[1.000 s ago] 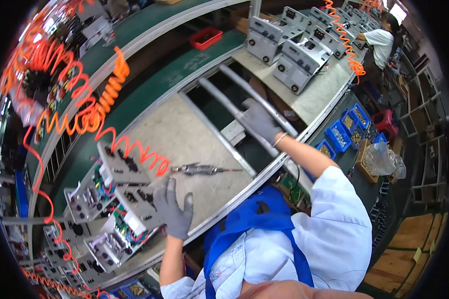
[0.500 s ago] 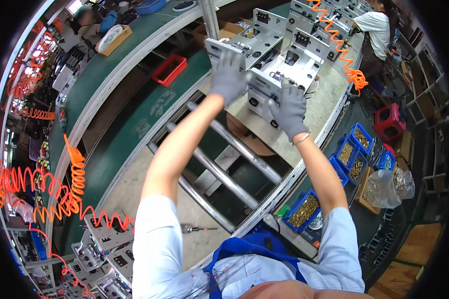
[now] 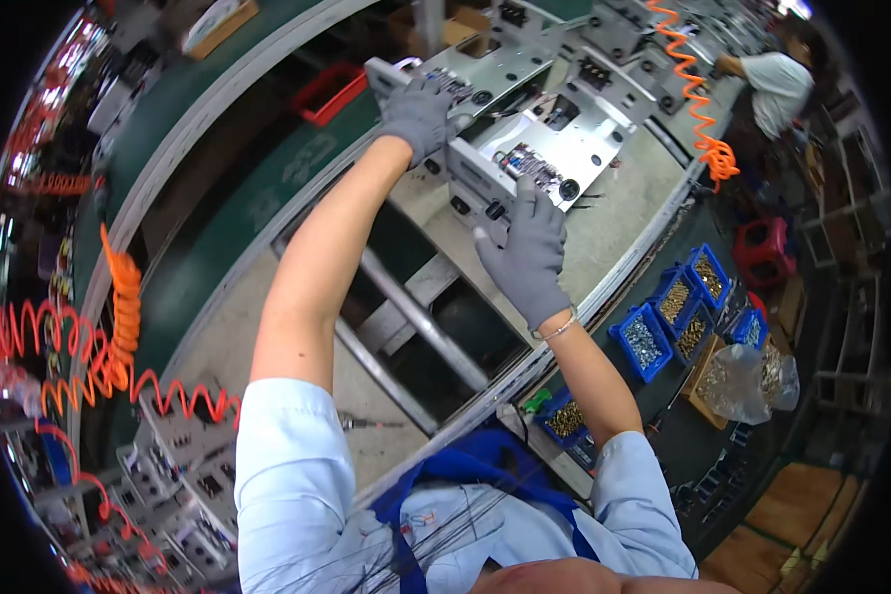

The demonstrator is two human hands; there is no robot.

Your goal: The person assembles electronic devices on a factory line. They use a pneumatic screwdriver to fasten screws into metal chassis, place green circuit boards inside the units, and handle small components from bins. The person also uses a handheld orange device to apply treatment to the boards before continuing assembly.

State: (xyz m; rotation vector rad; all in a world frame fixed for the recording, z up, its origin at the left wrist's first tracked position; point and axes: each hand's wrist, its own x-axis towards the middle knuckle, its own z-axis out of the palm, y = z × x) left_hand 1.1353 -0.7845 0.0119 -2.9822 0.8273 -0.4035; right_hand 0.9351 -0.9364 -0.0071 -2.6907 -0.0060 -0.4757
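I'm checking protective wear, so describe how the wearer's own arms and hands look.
The left hand and right hand wear matching plain grey fabric gloves reaching the wrists. A thin, pale bracelet circles the right wrist. The forearms are bare up to short, loose light-blue fabric sleeves ending near the elbows.

A pale grey, flat work board (image 3: 619,223) bears open, silver-grey metal chassis units (image 3: 592,150). A second pale board (image 3: 230,342) carries a slim metallic hand tool (image 3: 371,424); the dark side table (image 3: 653,396) holds blue rectangular plastic trays (image 3: 643,342).
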